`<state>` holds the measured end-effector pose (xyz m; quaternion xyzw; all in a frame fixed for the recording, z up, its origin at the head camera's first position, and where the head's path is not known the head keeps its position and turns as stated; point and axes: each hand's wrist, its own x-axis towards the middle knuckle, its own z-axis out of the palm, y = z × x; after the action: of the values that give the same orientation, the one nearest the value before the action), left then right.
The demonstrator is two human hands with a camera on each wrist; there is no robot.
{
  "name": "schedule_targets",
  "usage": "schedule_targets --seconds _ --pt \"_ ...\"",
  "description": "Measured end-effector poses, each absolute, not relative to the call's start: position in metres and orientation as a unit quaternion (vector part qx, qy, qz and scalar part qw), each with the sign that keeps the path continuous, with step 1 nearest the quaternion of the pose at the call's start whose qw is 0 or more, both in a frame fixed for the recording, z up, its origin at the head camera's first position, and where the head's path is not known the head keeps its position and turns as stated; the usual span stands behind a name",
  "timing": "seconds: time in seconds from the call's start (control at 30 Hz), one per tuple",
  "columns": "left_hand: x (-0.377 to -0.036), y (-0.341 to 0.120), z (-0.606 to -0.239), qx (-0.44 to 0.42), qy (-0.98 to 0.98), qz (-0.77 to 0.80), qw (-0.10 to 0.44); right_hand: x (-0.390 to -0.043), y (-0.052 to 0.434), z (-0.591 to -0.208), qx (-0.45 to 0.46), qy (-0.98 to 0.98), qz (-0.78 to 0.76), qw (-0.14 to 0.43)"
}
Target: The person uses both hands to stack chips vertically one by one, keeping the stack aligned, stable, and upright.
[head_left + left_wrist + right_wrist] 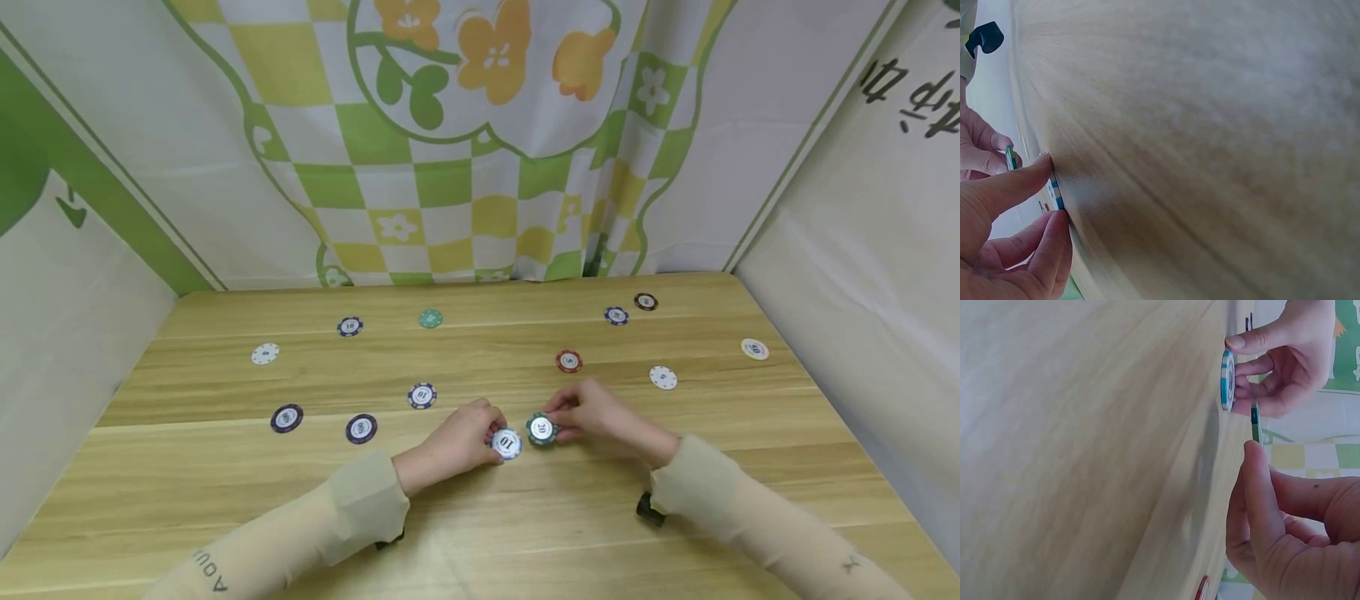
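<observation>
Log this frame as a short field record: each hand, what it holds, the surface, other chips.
left hand: pinches the blue-edged chip marked 10, tilted up off the table
right hand: pinches the green chip marked 20
chips in hand: side by side, contact unclear
surface: wooden table
loose chips: scattered flat, among them a red chip, a teal chip and a white chip
backdrop: green and yellow checked cloth

My left hand [1004,244] pinches a blue-edged chip [1055,192] against the wooden surface [1210,137]; my right hand [979,147] holds a green chip [1010,157].
</observation>
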<state>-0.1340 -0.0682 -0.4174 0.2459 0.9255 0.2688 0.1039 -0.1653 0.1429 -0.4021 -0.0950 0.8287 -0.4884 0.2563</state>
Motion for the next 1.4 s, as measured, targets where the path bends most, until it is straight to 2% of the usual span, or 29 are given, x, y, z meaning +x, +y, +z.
schedule_targets --seconds 0.33,0.73,1.4 --pt "-0.134 -0.069 -0.416 0.246 0.925 0.269 0.106 -0.163 0.128 -0.408 -0.077 0.824 -0.491 0.271" --pt "-0.134 -0.069 -0.415 0.248 0.925 0.266 0.106 -0.157 0.114 -0.414 -0.049 0.817 -0.512 0.261" --pt "-0.134 -0.068 -0.416 0.244 0.923 0.276 0.110 -0.150 0.105 -0.413 -0.097 0.823 -0.503 0.248"
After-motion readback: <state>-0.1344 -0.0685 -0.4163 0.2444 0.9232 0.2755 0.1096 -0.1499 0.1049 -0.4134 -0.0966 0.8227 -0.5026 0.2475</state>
